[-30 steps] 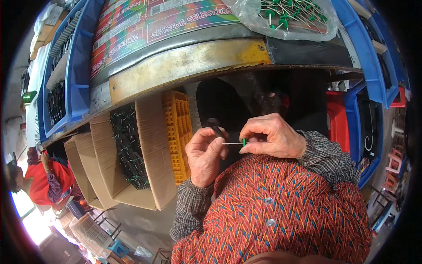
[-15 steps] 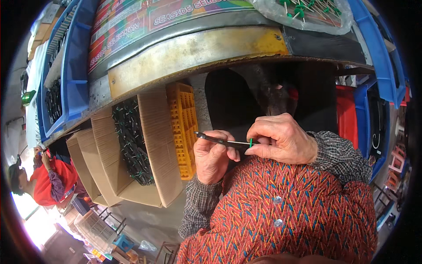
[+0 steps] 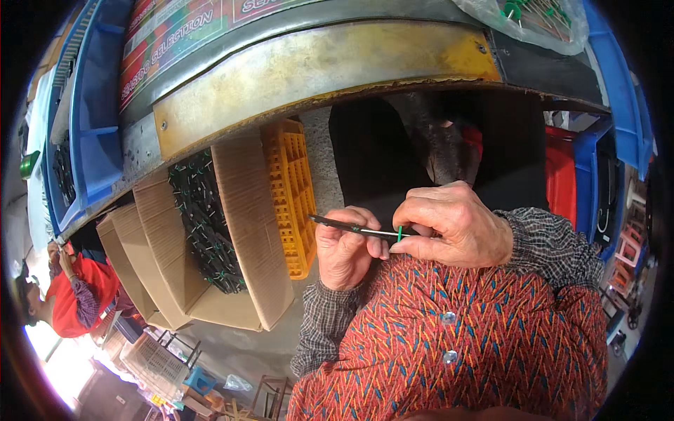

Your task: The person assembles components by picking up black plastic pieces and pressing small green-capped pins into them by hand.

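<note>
A slim black stick-like piece (image 3: 331, 222) lies across the fingers of my left hand (image 3: 342, 256), pinched between thumb and fingertips. From its right end a thin metal rod (image 3: 381, 233) runs toward my right hand (image 3: 453, 228), which is closed round the rod's other end. A small green disc (image 3: 400, 234) sits on the rod at my right fingertips. The hidden end of the rod lies inside my right hand. Both hands are held in front of my patterned apron (image 3: 449, 309), below the table edge.
A cardboard box (image 3: 256, 238) of black pieces with green bits stands at left, beside a yellow plastic crate (image 3: 288, 203). The metal-edged table (image 3: 316, 67) carries a plastic bag (image 3: 572, 42) of green-disced rods. Blue bins (image 3: 102, 140) flank it. Another person (image 3: 84, 288) sits far left.
The view has shifted slightly, so the table and bag appear a little farther up and outward. Both hands keep hold of the black piece and rod, with hardly any visible movement between them.
</note>
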Tool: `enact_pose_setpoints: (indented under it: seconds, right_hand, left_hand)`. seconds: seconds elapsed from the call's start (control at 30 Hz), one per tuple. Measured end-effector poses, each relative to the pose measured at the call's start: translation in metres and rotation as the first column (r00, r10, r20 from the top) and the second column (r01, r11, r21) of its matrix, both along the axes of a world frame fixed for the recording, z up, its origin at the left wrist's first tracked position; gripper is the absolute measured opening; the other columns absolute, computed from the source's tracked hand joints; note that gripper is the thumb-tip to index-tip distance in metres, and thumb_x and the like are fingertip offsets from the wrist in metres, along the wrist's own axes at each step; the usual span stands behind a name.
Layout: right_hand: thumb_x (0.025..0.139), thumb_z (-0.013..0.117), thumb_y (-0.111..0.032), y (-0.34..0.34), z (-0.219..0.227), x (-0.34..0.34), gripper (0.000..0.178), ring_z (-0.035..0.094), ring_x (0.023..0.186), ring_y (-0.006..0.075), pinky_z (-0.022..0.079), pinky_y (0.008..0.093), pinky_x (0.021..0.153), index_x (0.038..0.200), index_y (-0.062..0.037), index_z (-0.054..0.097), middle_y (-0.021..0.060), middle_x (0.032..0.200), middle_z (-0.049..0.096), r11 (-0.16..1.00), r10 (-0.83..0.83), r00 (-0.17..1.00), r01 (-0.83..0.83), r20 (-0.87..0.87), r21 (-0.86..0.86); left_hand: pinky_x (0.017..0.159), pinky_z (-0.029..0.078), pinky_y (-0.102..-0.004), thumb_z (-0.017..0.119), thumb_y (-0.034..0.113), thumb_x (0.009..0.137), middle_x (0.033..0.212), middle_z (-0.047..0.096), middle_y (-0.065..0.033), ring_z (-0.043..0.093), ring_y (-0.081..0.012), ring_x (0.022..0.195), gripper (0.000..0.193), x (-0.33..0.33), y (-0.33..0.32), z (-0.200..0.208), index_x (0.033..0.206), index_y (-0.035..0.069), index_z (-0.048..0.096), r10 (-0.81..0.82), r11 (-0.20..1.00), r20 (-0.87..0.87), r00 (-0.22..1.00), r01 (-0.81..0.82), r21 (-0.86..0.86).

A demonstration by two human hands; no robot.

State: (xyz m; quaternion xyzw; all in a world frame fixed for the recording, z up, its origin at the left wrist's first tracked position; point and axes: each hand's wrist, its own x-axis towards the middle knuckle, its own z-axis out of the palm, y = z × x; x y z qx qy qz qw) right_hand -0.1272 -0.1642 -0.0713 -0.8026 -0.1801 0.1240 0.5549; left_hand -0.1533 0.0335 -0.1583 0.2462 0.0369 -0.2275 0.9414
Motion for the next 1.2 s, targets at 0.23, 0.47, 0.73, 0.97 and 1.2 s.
enact_pose_setpoints:
  seconds: [0.23, 0.47, 0.73, 0.97, 1.2]
  right_hand:
    - [0.073, 0.075, -0.015, 0.0043, -0.0025, 0.0026, 0.024, 0.056, 0.058, 0.0291, 0.041, 0.0383, 0.051, 0.080, -0.0006, 0.057, 0.0112, 0.068, 0.053, 1.000, 0.012, 1.000, -0.013, -0.025, -0.018]
    - [0.071, 0.077, -0.010, 0.0051, -0.0082, 0.0032, 0.022, 0.048, 0.050, 0.0162, 0.035, 0.0313, 0.045, 0.083, -0.0005, 0.061, 0.0055, 0.062, 0.048, 1.000, -0.011, 0.999, 0.011, 0.052, 0.003]
    - [0.071, 0.077, -0.009, 0.0049, -0.0087, 0.0027, 0.021, 0.046, 0.049, 0.0144, 0.033, 0.0301, 0.044, 0.082, -0.0003, 0.062, 0.0048, 0.061, 0.047, 1.000, -0.014, 0.998, 0.013, 0.058, 0.008]
    - [0.076, 0.074, -0.017, 0.0028, -0.0038, 0.0020, 0.023, 0.055, 0.056, 0.0284, 0.040, 0.0379, 0.051, 0.078, -0.0001, 0.058, 0.0113, 0.066, 0.053, 1.000, -0.011, 0.999, 0.011, -0.037, -0.006]
    - [0.077, 0.074, -0.013, -0.0003, -0.0036, 0.0031, 0.019, 0.047, 0.050, 0.0152, 0.034, 0.0308, 0.046, 0.078, 0.0008, 0.061, 0.0059, 0.061, 0.049, 1.000, 0.000, 0.987, 0.004, -0.162, 0.026]
  left_hand:
    - [0.057, 0.056, -0.0382, 0.062, 0.008, 0.089, 0.096, 0.057, -0.0202, 0.062, -0.0226, 0.065, 0.017, 0.0029, 0.0030, -0.0019, 0.103, -0.001, 0.056, 0.008, 1.000, 0.001, 1.000, -0.008, -0.006]
    - [0.057, 0.056, -0.0383, 0.062, 0.006, 0.089, 0.096, 0.058, -0.0207, 0.063, -0.0238, 0.065, 0.016, 0.0047, 0.0031, -0.0034, 0.102, -0.001, 0.057, -0.005, 1.000, 0.027, 1.000, 0.005, 0.007]
    - [0.057, 0.056, -0.0371, 0.064, 0.006, 0.088, 0.094, 0.059, -0.0201, 0.063, -0.0237, 0.066, 0.016, 0.0043, 0.0023, -0.0030, 0.101, 0.000, 0.058, -0.006, 1.000, 0.026, 1.000, 0.005, 0.030]
    - [0.058, 0.055, -0.0357, 0.065, 0.005, 0.087, 0.096, 0.060, -0.0206, 0.063, -0.0228, 0.068, 0.015, 0.0050, 0.0025, -0.0050, 0.100, -0.001, 0.059, -0.011, 0.997, 0.056, 0.998, 0.007, 0.080]
    - [0.063, 0.056, -0.0346, 0.065, 0.001, 0.086, 0.098, 0.060, -0.0219, 0.065, -0.0231, 0.071, 0.015, 0.0074, 0.0032, -0.0013, 0.100, -0.003, 0.061, -0.016, 0.989, 0.111, 0.994, 0.000, 0.149]
